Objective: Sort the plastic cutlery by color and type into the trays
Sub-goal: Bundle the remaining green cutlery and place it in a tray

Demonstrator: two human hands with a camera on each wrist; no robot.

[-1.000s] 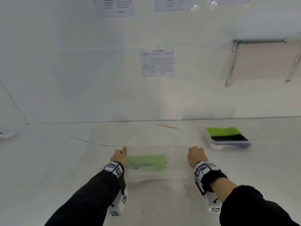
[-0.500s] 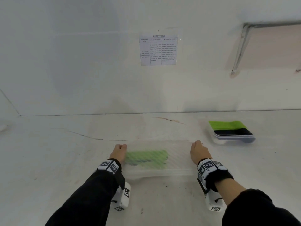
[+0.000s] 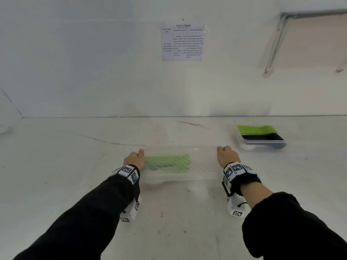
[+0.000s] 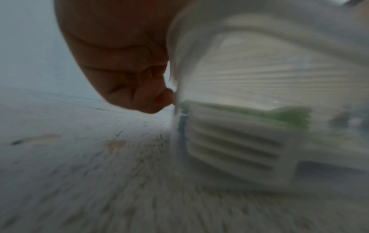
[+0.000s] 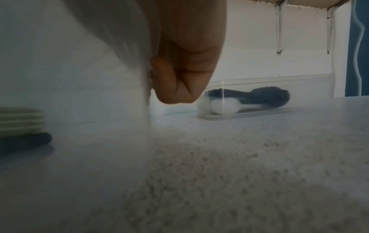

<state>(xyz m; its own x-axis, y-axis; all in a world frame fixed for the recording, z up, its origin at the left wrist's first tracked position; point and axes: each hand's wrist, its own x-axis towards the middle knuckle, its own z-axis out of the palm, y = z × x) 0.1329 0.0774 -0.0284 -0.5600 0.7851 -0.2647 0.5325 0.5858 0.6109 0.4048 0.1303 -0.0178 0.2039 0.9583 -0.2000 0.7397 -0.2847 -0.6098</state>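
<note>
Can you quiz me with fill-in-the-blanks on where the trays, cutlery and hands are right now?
1. The left hand and right hand hold opposite ends of the clear ribbed plastic tray, one at each ____.
2. The cutlery seen through that tray's ribbed plastic is ____.
3. The second clear plastic tray lies on the person's ____ side.
4. In it, black cutlery lies beside ____ cutlery.

Missing words: end; green; right; green
</note>
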